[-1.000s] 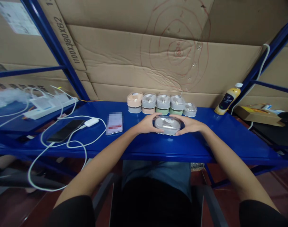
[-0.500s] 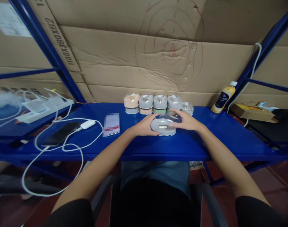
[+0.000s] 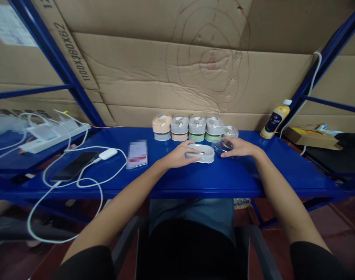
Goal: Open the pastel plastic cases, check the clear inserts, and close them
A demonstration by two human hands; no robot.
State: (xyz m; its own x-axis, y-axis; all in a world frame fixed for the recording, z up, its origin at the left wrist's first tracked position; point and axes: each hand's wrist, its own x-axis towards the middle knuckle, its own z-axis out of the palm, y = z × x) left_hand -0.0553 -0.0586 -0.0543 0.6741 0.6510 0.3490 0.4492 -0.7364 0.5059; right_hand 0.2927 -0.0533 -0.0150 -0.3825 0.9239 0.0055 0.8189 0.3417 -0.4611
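Note:
A small grey oval box (image 3: pixel 208 155) without its cover sits on the blue table in front of me. My left hand (image 3: pixel 181 154) grips its left end, with a finger reaching over the rim to the inside. Just right of the box, my right hand (image 3: pixel 238 147) holds a clear plastic lid (image 3: pixel 220 147), low over the table or resting on it; I cannot tell which. Behind both hands stands a row of stacked oval boxes with clear lids, among them a peach one (image 3: pixel 161 123), a grey one (image 3: pixel 180 124) and a green one (image 3: pixel 197 135).
Left of my hands lies a phone with a blurred screen (image 3: pixel 137 153). Farther left are a black phone (image 3: pixel 76 165), looping white cables and a power strip (image 3: pixel 55 138). A juice bottle (image 3: pixel 275 120) stands back right, near a cardboard tray (image 3: pixel 313 139). Cardboard (image 3: pixel 136 70) walls the back.
My right hand has moved right, taking the clear lid off the grey box. My left hand stays at the box's left end, a finger now inside.

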